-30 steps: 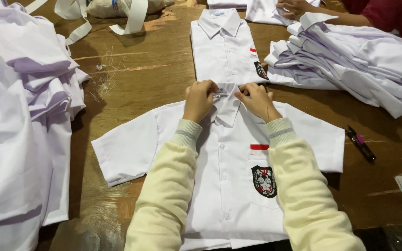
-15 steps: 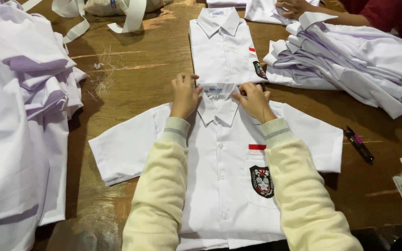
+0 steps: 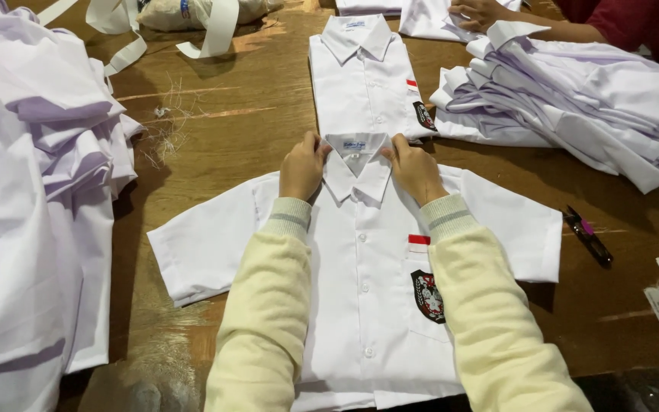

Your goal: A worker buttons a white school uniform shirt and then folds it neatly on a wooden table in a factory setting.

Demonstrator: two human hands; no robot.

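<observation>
We are pinching the collar (image 3: 358,156) of the shirt (image 3: 360,290) lying flat below the folded shirt (image 3: 364,84); left hand (image 3: 303,168) and right hand (image 3: 415,169) are each gripping a collar side.

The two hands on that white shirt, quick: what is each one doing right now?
Left hand: fingers closed on the left side of the white shirt's collar.
Right hand: fingers closed on the collar's right side.
</observation>
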